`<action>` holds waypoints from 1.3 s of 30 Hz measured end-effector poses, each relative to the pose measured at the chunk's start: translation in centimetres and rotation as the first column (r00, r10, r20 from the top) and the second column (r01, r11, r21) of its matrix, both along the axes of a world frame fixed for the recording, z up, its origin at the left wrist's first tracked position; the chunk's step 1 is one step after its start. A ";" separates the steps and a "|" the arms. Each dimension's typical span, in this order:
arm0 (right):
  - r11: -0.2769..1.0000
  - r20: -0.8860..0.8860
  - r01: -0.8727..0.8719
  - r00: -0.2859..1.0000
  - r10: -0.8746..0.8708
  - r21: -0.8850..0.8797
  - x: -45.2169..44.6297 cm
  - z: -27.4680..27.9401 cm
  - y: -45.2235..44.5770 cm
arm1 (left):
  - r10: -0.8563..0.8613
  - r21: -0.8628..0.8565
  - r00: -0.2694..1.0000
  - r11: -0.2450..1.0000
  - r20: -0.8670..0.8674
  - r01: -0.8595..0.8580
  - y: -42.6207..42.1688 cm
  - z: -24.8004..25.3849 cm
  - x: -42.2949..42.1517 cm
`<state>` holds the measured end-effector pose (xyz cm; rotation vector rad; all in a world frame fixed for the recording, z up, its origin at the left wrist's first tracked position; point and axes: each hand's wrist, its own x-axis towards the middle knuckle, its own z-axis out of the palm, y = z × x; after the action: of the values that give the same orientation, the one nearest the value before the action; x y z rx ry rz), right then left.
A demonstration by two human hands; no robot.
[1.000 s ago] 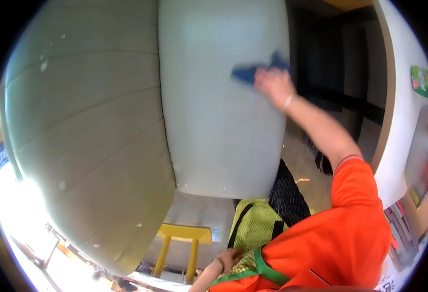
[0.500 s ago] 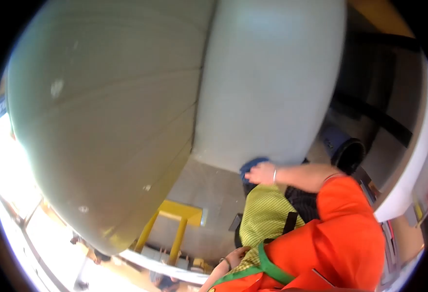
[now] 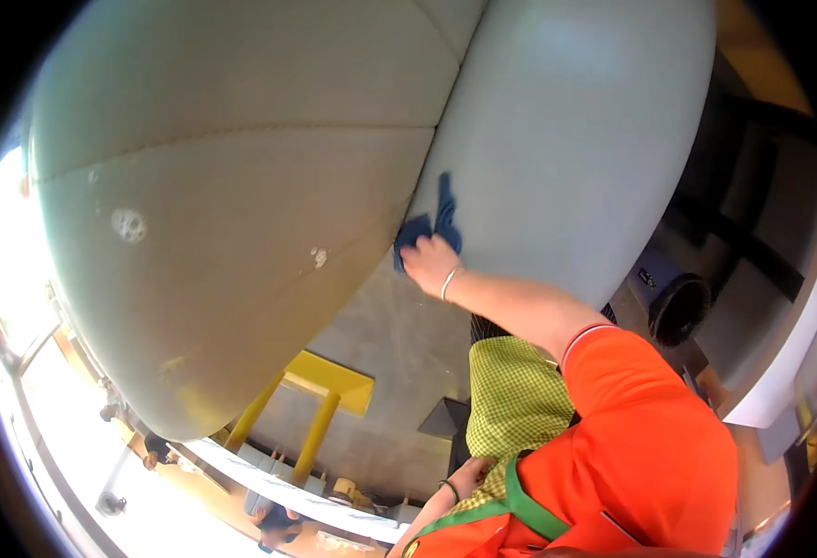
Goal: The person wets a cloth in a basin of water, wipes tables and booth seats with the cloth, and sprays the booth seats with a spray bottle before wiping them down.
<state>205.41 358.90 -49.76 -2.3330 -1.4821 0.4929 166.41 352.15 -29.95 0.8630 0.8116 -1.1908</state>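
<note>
- The right hand (image 3: 430,264) pinches a blue cloth (image 3: 445,221), its fingers closed over a bunched part while a loose flap sticks out above the grip.
- The cloth lies just under and beyond the fingertips, at the near corner of the pale grey seat (image 3: 557,139). Bunching it probably lets the fingertips bear down in a narrow spot.
- Left of the grip rises the stitched backrest (image 3: 260,200), with a few whitish spots. Its join with the seat runs up and away from the grip; the arm reaches across the body, likely because that corner lies on the far side.
- Below the grip, nearer the body, the left hand (image 3: 470,477) rests against the checked apron (image 3: 520,395), apart from the cloth, perhaps for balance or to keep the apron in. Its fingers are partly hidden, so I cannot tell whether they grasp anything.
- Down and left of the grip is a yellow stool (image 3: 329,379); well to its right, a dark-mouthed bin (image 3: 681,310).
- Half a second ago, the right hand and cloth were at the seat's near edge, close to the apron; now they are against the backrest. The left hand has stayed at the apron.
</note>
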 end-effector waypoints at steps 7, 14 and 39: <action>0.972 -0.109 -0.237 0.966 0.236 0.010 0.0 0.2 -13.4 | -0.356 0.267 0.844 0.927 0.402 0.264 2.5 1.7 4.1; 0.832 -0.186 -0.406 0.914 0.361 -0.378 1.7 8.1 -33.0 | -0.288 0.294 0.873 0.939 0.394 0.176 3.0 4.3 6.1; -0.101 -0.732 0.938 0.188 -0.655 0.331 16.3 19.4 -1.5 | -0.629 0.721 0.473 0.210 0.616 -0.660 17.9 20.3 31.9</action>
<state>221.74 357.36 -30.36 -1.7133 0.2767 -0.1528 198.28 370.05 -9.66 2.3648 0.5321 0.3188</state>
